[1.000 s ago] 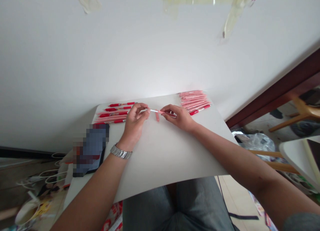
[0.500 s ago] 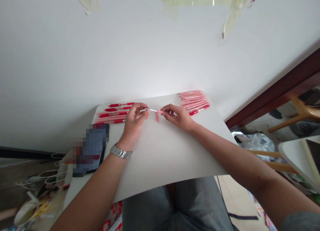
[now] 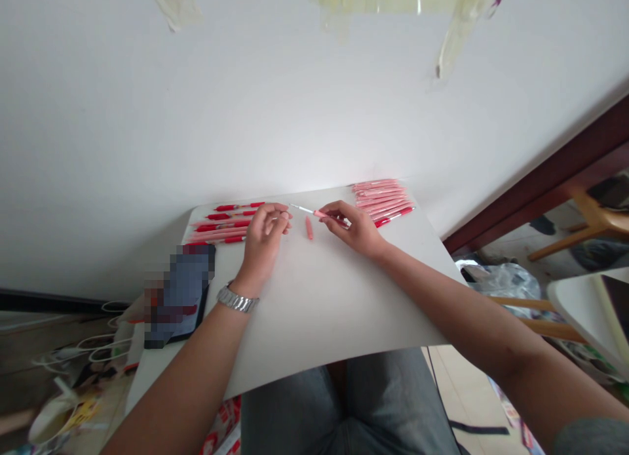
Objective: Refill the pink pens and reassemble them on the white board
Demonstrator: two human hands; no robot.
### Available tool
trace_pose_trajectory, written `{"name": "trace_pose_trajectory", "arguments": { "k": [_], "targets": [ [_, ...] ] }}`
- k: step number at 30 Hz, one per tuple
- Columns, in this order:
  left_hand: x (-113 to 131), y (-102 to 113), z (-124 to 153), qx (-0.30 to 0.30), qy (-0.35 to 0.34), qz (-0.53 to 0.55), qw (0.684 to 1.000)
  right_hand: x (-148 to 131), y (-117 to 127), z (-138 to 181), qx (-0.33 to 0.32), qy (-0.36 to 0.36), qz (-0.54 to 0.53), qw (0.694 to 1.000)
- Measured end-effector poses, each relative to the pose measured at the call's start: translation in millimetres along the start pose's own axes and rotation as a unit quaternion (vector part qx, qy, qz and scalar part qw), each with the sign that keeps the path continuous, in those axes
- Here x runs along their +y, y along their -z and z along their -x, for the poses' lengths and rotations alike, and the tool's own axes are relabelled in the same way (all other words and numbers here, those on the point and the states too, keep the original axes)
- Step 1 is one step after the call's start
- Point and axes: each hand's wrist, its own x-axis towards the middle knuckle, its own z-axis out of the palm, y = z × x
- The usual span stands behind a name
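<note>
My right hand (image 3: 354, 227) is closed around a pink pen barrel (image 3: 320, 214), with a thin white refill (image 3: 303, 209) sticking out of it toward the left. The refill's tip stands just off the fingers of my left hand (image 3: 265, 235). Thumb and forefinger of that hand are pinched together; whatever they hold, if anything, is too small to make out. Between the hands, a short pink pen piece (image 3: 309, 228) lies on the white table (image 3: 334, 297).
Red and pink pens (image 3: 221, 227) lie in a row at the back left. At the back right is a pile of pink pens (image 3: 381, 196) with a red pen (image 3: 396, 216) in front. A phone (image 3: 181, 291) with a blurred screen rests along the left edge. The wall (image 3: 295, 114) rises behind.
The refill's tip has come away from my left fingers and tilted upward. My right hand has shifted slightly right with the barrel. The short pink piece has stayed in place.
</note>
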Motion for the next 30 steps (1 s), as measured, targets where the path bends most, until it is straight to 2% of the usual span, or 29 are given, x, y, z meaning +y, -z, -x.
{"name": "trace_pose_trajectory", "arguments": {
  "k": [3,7,12,21,25,30],
  "targets": [
    [-1.7,2.3,0.2,-0.012,-0.052,-0.113,0.992,-0.5,-0.4,0.1,0.011,0.002,-0.008,1.0],
    [-2.4,2.9,2.1,-0.04,-0.13,-0.254,0.958,-1.0,-0.1,-0.4,0.019,0.001,-0.015,1.0],
    [-1.7,1.4,5.1,-0.084,-0.156,-0.347,0.921,0.9,-0.3,0.0,0.022,-0.001,-0.011,1.0],
    [-5.3,0.5,5.8,-0.175,-0.163,-0.411,0.88,0.6,-1.6,-0.5,0.029,0.005,-0.016,0.999],
    [-6.6,0.1,6.5,-0.176,-0.168,-0.431,0.869,0.1,-1.5,-0.2,0.027,0.002,-0.013,1.0],
    [-4.8,-0.6,6.8,-0.168,-0.164,-0.432,0.871,-0.1,-1.2,0.3,0.023,0.001,-0.012,1.0]
  ]
}}
